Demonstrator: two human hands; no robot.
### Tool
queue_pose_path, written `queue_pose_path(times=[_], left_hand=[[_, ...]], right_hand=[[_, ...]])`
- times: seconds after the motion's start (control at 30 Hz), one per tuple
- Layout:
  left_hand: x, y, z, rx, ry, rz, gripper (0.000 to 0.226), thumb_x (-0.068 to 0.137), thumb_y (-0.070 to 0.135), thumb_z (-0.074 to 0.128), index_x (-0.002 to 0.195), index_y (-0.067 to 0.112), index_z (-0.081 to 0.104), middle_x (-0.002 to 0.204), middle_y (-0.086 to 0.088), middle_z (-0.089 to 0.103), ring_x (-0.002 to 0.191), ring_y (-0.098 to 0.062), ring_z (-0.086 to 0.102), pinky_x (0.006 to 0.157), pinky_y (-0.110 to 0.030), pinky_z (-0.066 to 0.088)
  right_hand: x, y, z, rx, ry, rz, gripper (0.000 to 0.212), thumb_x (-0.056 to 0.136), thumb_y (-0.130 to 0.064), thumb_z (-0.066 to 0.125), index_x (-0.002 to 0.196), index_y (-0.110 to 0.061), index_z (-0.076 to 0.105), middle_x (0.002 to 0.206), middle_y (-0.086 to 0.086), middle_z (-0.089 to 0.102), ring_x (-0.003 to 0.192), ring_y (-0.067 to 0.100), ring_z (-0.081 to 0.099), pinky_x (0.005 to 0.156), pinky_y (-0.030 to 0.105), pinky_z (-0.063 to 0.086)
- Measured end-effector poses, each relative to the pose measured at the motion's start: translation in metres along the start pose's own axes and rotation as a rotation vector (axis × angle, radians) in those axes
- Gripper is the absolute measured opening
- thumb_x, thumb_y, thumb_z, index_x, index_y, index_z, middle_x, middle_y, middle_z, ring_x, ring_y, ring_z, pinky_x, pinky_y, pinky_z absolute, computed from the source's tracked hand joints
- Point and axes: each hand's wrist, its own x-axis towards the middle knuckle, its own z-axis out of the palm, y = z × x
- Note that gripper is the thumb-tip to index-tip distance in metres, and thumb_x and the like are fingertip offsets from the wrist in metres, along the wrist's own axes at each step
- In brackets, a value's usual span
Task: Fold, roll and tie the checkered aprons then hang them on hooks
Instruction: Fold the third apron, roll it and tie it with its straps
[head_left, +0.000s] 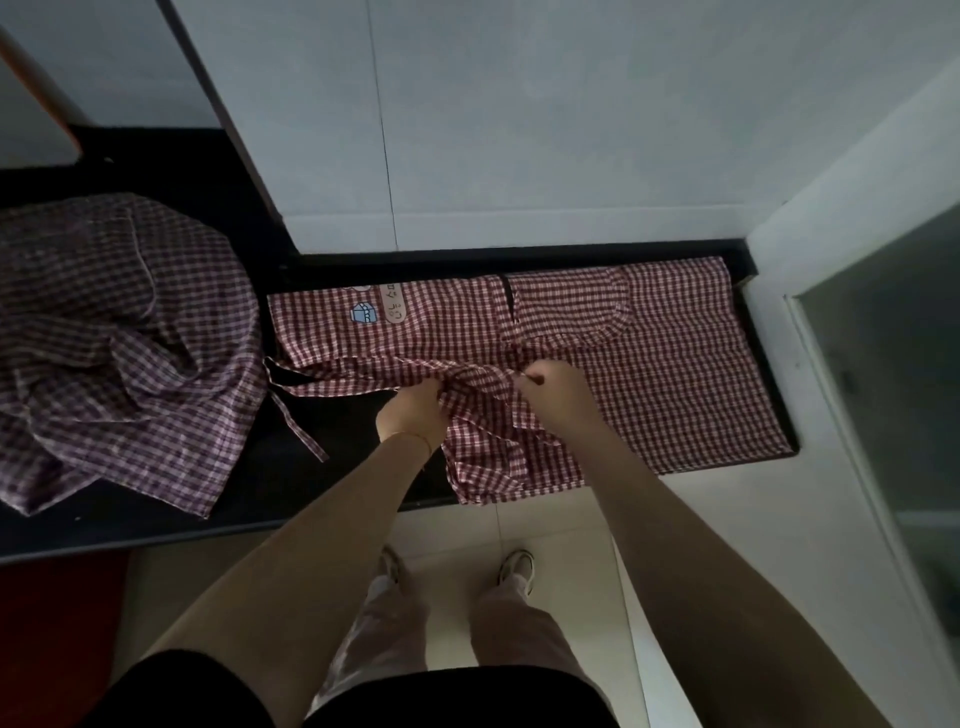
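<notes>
A red-and-white checkered apron (675, 364) lies spread along the black counter (343, 447), with a small printed patch near its left end. Part of its near edge hangs over the counter front. My left hand (415, 410) grips a bunched fold of the apron at its near edge. My right hand (550, 387) pinches the fabric just to the right of it. One apron strap (298, 426) trails loose over the counter to the left. A second, darker checkered apron (119, 343) lies crumpled in a heap at the left.
A grey wall (545, 130) rises right behind the counter. A white ledge and glass panel (883, 389) close off the right side. Below are pale floor tiles (571, 545), my feet and a red mat (57, 623) at the lower left.
</notes>
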Motion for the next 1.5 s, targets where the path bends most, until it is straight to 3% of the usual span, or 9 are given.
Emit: queue_pose_path(times=[0.17, 0.33, 0.53, 0.7, 0.9, 1.03, 1.2, 1.33, 1.5], left_hand=[[-0.008, 0.004, -0.013, -0.058, 0.198, 0.082, 0.017, 0.09, 0.031, 0.062, 0.084, 0.017, 0.069, 0.091, 0.004, 0.058, 0.076, -0.017, 0.057, 0.055, -0.024, 0.039], [-0.014, 0.009, -0.055, -0.201, 0.378, 0.253, 0.031, 0.084, 0.031, 0.053, 0.062, 0.011, 0.061, 0.086, 0.002, 0.048, 0.088, -0.017, 0.042, 0.082, -0.033, 0.037], [-0.027, -0.004, -0.118, -0.895, -0.183, 0.142, 0.032, 0.095, 0.017, 0.047, 0.071, 0.008, 0.066, 0.078, -0.012, 0.066, 0.072, -0.017, 0.058, 0.076, -0.031, 0.048], [-0.018, -0.04, -0.131, -0.212, -0.248, 0.088, 0.038, 0.093, 0.039, 0.044, 0.08, 0.007, 0.062, 0.067, -0.003, 0.048, 0.076, -0.023, 0.049, 0.08, -0.035, 0.045], [-0.024, -0.078, -0.123, 0.552, -0.372, -0.109, 0.047, 0.081, 0.038, 0.066, 0.123, 0.016, 0.059, 0.113, -0.003, 0.06, 0.107, -0.024, 0.059, 0.092, -0.039, 0.052], [-0.024, -0.068, -0.083, 0.531, -0.135, 0.119, 0.051, 0.09, 0.037, 0.06, 0.135, 0.016, 0.048, 0.138, -0.009, 0.043, 0.127, -0.028, 0.042, 0.098, -0.042, 0.041], [-0.016, -0.056, -0.035, 0.385, -0.133, 0.304, 0.058, 0.094, 0.035, 0.058, 0.147, 0.023, 0.037, 0.153, -0.004, 0.031, 0.142, -0.027, 0.026, 0.116, -0.045, 0.027], [-0.011, -0.047, -0.017, 0.395, -0.11, 0.318, 0.049, 0.096, 0.03, 0.056, 0.143, 0.029, 0.043, 0.146, -0.006, 0.039, 0.137, -0.029, 0.032, 0.116, -0.046, 0.026], [-0.003, -0.04, -0.027, 0.474, -0.098, 0.277, 0.03, 0.097, 0.015, 0.049, 0.118, 0.026, 0.066, 0.121, -0.005, 0.06, 0.118, -0.027, 0.048, 0.108, -0.041, 0.033]], right_hand=[[0.004, 0.0, -0.002, 0.034, 0.025, 0.017, 0.03, 0.103, -0.025, 0.051, 0.099, 0.001, 0.066, 0.088, 0.019, 0.067, 0.072, 0.032, 0.062, 0.064, 0.038, 0.051], [0.004, -0.012, 0.001, -0.01, 0.036, 0.084, 0.029, 0.099, -0.014, 0.046, 0.072, -0.007, 0.053, 0.069, 0.006, 0.052, 0.057, 0.017, 0.044, 0.051, 0.031, 0.035], [-0.001, -0.033, 0.012, -0.14, -0.025, 0.163, 0.029, 0.1, -0.018, 0.046, 0.071, -0.015, 0.043, 0.069, -0.001, 0.043, 0.064, 0.018, 0.044, 0.063, 0.03, 0.037], [-0.005, -0.053, 0.03, -0.103, -0.114, 0.158, 0.017, 0.098, -0.019, 0.048, 0.087, -0.009, 0.057, 0.086, 0.005, 0.058, 0.072, 0.019, 0.054, 0.064, 0.029, 0.042], [-0.018, -0.065, 0.05, -0.166, -0.175, 0.135, 0.035, 0.092, -0.026, 0.063, 0.12, -0.005, 0.056, 0.114, 0.013, 0.062, 0.108, 0.029, 0.06, 0.091, 0.035, 0.046], [-0.017, -0.054, 0.059, -0.163, -0.008, 0.122, 0.023, 0.096, -0.025, 0.057, 0.109, -0.007, 0.06, 0.11, 0.009, 0.063, 0.099, 0.026, 0.059, 0.087, 0.033, 0.044], [-0.015, -0.042, 0.05, -0.085, 0.056, 0.096, 0.027, 0.097, -0.029, 0.055, 0.075, -0.016, 0.049, 0.081, 0.002, 0.054, 0.08, 0.022, 0.053, 0.07, 0.031, 0.037], [-0.011, -0.04, 0.039, -0.018, 0.176, 0.042, 0.015, 0.091, -0.018, 0.062, 0.097, -0.009, 0.051, 0.088, 0.004, 0.055, 0.071, 0.019, 0.055, 0.057, 0.031, 0.04], [0.002, -0.036, 0.036, -0.119, 0.231, 0.01, 0.015, 0.086, -0.02, 0.065, 0.075, -0.012, 0.057, 0.081, 0.008, 0.061, 0.07, 0.023, 0.06, 0.056, 0.034, 0.048]])
